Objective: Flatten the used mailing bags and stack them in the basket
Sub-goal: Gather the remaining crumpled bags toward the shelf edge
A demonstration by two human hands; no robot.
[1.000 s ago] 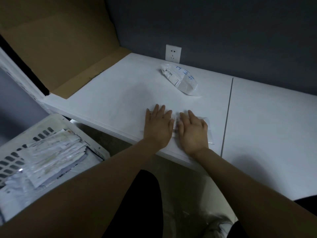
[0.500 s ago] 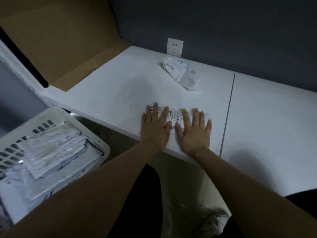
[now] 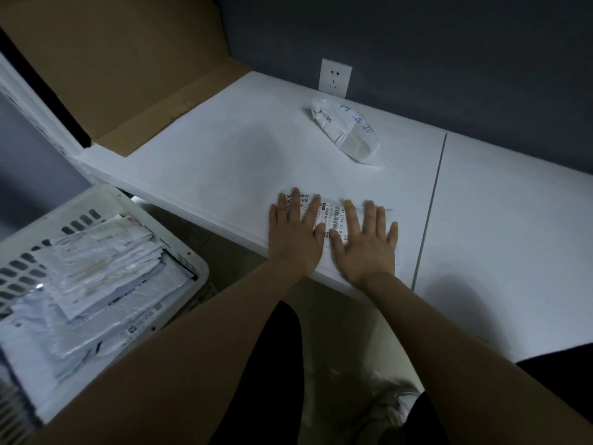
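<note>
Barcode label (image 3: 335,223) "L714 00" shows between my left hand (image 3: 296,234) and right hand (image 3: 365,248), both pressing flat-fingered on the mailing bag (image 3: 327,203).

Dim, soft shadows (edges warped)

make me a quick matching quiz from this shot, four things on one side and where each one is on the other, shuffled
1 labelled bag
2 puffed bag
3 basket
4 cardboard

a beside the table, lower left
b under left hand and right hand
c near the wall socket
d upright at far left

Pairs: 1-b, 2-c, 3-a, 4-d
</note>
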